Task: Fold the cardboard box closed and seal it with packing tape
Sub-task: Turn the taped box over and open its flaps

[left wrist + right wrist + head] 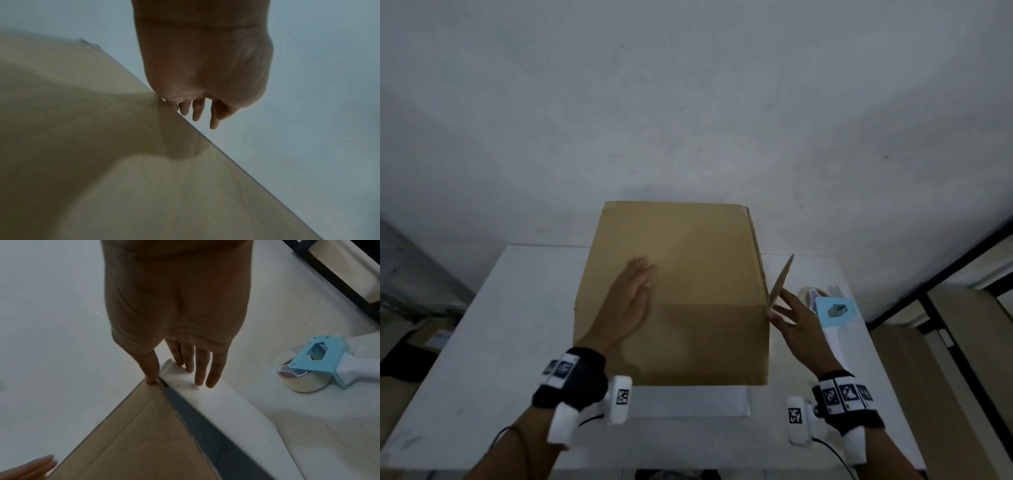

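A brown cardboard box (681, 260) stands mid-table with its top flaps folded down. My left hand (640, 277) lies flat on the top, fingers straight; the left wrist view shows its fingers (197, 112) stretched over the cardboard (82, 146). The right side flap (782, 281) stands out at an angle. My right hand (780, 308) is at that flap, thumb at the box's top corner and straight fingers (201, 379) against the flap's outer face (216, 402). A blue and white tape dispenser (835, 310) (320, 363) lies on the table to the right, untouched.
The white table (482, 342) ends just beyond the box at the wall. A white sheet (688, 401) lies under the box's near side. A black-framed partition (962, 267) stands at the right. Brown boxes (421, 342) sit on the floor at left.
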